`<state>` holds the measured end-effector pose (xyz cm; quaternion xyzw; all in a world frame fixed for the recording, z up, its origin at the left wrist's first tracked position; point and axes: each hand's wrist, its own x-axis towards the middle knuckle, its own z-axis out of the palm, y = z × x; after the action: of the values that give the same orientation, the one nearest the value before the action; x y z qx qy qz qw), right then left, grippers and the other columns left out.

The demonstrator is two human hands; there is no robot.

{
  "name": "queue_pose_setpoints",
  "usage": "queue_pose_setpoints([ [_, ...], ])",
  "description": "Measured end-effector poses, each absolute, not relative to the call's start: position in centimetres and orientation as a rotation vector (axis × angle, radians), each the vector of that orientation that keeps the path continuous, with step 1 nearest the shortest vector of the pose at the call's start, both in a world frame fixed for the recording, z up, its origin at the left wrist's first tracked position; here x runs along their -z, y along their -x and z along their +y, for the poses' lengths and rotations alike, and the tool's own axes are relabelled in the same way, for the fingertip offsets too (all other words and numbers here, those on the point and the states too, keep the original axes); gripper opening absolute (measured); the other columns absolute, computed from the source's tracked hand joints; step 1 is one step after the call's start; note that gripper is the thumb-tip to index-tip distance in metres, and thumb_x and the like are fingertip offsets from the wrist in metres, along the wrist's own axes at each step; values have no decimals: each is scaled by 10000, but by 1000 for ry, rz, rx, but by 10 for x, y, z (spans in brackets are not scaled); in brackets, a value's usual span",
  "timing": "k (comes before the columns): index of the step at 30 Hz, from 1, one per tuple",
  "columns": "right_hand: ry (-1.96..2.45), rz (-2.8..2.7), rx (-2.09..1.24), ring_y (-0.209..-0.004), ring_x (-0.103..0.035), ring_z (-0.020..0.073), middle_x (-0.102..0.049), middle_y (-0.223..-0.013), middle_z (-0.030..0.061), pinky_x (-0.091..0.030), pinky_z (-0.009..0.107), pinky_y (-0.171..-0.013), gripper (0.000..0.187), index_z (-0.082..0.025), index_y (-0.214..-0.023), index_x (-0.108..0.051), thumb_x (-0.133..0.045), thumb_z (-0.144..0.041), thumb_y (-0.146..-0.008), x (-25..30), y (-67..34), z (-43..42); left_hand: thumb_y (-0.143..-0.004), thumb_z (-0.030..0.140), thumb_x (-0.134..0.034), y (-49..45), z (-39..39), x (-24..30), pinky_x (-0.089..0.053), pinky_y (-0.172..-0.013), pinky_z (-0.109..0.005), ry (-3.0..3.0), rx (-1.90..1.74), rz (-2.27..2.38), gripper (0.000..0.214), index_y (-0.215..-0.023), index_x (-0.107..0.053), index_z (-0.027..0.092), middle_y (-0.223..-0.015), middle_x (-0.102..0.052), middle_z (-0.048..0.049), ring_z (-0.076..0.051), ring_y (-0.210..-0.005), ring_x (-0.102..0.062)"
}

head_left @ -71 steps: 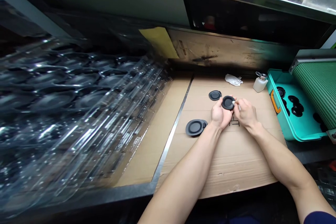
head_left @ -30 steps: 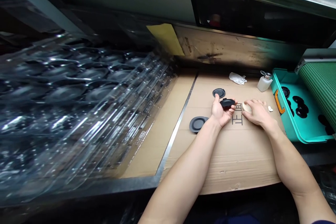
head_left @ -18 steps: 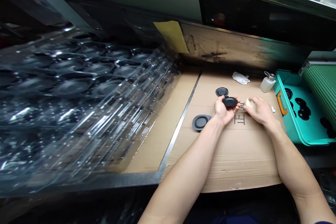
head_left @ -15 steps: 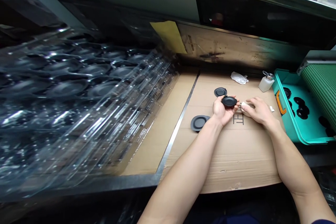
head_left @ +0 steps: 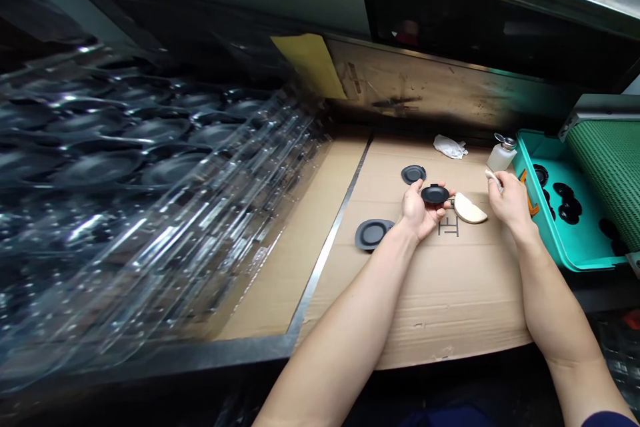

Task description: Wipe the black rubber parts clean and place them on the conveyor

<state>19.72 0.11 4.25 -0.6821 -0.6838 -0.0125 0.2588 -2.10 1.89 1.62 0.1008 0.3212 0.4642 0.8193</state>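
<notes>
A small black oval part [head_left: 435,194] rests on the fingers of my left hand [head_left: 419,215], which is closed around it over the cardboard. My right hand [head_left: 512,203] pinches a small white piece [head_left: 493,178], perhaps folded cloth, near the teal bin. Between the hands lies a cream half-round pad [head_left: 469,209], close to my left fingertips. One dark oval piece [head_left: 413,175] lies just beyond my left hand, and a larger dark oval piece [head_left: 373,234] sits beside my left wrist, partly covered by it.
A white pump bottle [head_left: 501,154] and crumpled white tissue [head_left: 450,146] stand at the back of the cardboard [head_left: 415,307]. The teal bin [head_left: 565,247] on the right holds several black parts, near a green belt [head_left: 607,153]. Stacked clear trays [head_left: 200,213] fill the left.
My right hand has moved right and slightly up, away from my left hand, with the white piece. The half-round pad has come into view. My left hand still holds the black part.
</notes>
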Motion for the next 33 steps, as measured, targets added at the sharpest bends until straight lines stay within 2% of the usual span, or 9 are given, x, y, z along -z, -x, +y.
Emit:
queue_pose_setpoints([
  [3,1819,-1675,54,-975,-664,272,-731,-1106,129,-469,353,-846,349,-189,-1248,-617,-393,-320,-1016,-48,-195,2,-1043,419,-331,11,15,-12,-340,-390,-226,-326,-982,705,382,-1027,-604,152,-864,-740,-166,-175,-479,-611],
  [5,1879,-1567,108,-999,-662,286,-727,-1157,144,-467,364,-869,368,-184,-1295,-584,-385,-308,-1012,-56,-196,7,-1035,357,-365,4,11,-8,-381,-420,-247,-398,-946,682,309,-1048,-596,153,-868,-747,-157,-191,-491,-638],
  [10,2113,-1495,270,-1067,-619,326,-706,-1159,173,-417,429,-948,360,-183,-1189,-672,-389,-264,-982,-96,-212,46,-1032,343,-394,-10,0,-2,-440,-473,-280,-502,-849,607,286,-1104,-593,150,-923,-762,-161,-223,-547,-696],
  [15,2278,-1752,252,-1079,-605,327,-726,-1108,136,-355,508,-1011,336,-216,-1086,-762,-459,-215,-942,-135,-233,82,-1035,333,-374,-10,0,-7,-409,-455,-267,-440,-872,599,281,-1081,-585,152,-882,-752,-146,-216,-516,-683],
  [23,2332,-2038,285,-1074,-621,315,-740,-1097,143,-401,501,-995,333,-242,-1100,-803,-518,-223,-930,-142,-246,101,-1040,320,-342,-11,2,-12,-381,-435,-256,-408,-893,583,278,-1096,-557,152,-848,-741,-140,-203,-488,-658],
  [28,2365,-2013,277,-1065,-619,313,-735,-1046,142,-391,520,-1014,300,-236,-1082,-813,-569,-225,-907,-151,-244,106,-1020,343,-299,-8,6,-12,-301,-403,-249,-408,-872,536,356,-1109,-572,132,-805,-721,-149,-180,-441,-580],
  [33,2290,-1807,321,-1024,-648,316,-741,-1007,145,-442,492,-978,235,-204,-1033,-795,-600,-252,-911,-152,-234,96,-1035,350,-277,-1,9,-16,-303,-409,-235,-411,-890,551,379,-1129,-577,137,-813,-716,-143,-161,-449,-564],
])
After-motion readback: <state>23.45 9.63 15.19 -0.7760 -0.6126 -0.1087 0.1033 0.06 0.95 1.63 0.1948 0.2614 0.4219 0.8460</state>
